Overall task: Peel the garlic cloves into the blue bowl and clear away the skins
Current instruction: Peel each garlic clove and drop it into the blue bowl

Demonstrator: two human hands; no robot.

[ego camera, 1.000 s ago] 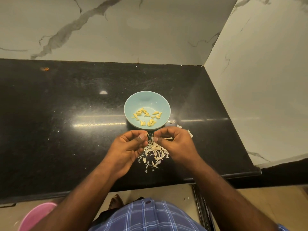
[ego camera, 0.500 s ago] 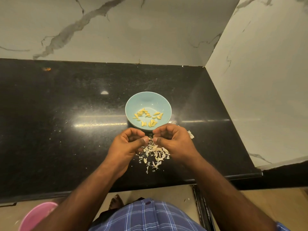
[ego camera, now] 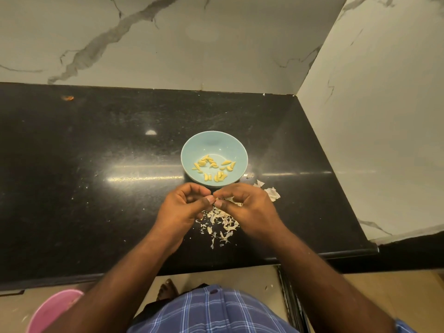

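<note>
A light blue bowl (ego camera: 213,143) stands on the black counter (ego camera: 96,188) and holds several peeled yellow garlic cloves (ego camera: 213,168). Just in front of it, my left hand (ego camera: 183,209) and my right hand (ego camera: 247,207) meet fingertip to fingertip above the counter, fingers curled and pinching something small between them; the fingers hide it, so I cannot make it out. Under and between the hands lies a scatter of pale garlic skins (ego camera: 221,224). A few larger skin pieces (ego camera: 272,192) lie to the right of my right hand.
Marble walls close the counter at the back and on the right (ego camera: 360,116). The counter's front edge runs just below my forearms. A pink round container (ego camera: 51,311) stands on the floor at lower left. A small orange speck (ego camera: 68,98) lies far left on the counter.
Both hands have drawn closer together and a little toward the bowl, their fingertips now touching. The bowl and the skin pile have not moved.
</note>
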